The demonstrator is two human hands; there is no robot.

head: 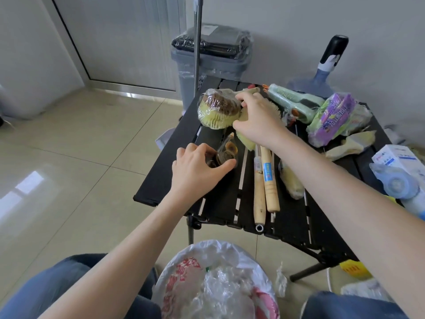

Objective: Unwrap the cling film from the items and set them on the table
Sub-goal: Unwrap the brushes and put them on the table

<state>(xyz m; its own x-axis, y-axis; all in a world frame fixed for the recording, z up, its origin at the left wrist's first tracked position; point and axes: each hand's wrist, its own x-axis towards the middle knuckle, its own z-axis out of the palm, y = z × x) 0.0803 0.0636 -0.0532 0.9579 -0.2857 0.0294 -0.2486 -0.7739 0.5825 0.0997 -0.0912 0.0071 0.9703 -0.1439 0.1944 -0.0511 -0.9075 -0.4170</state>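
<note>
Setting: I look down over a black slatted folding table (pixel 220 194) crowded with household items; a white plastic bag (pixel 216 282) sits between the knees below it.
Left hand: my left hand (pixel 197 171) is cupped over a small film-wrapped bundle of round, amber-coloured pieces (pixel 226 153) near the table's left edge, fingers curled on it in what I judge a light grip.
Right hand: my right hand (pixel 255 118) reaches further back, fingers spread and touching a wrapped brush head (pixel 218 109) with pale green bristles; I cannot tell whether it grips or only steadies it.
Done so far: two wooden-handled brushes (pixel 264 180) lie bare mid-table, and crumpled clear film (pixel 220 286) sits in the bag, so I judge several items finished.
Left to do: the brush head, the small bundle, a green spray-type item (pixel 296 104) and a purple packet (pixel 331 118) at the back right look wrapped.
Progress: I judge it partway, with a good share remaining.
</note>
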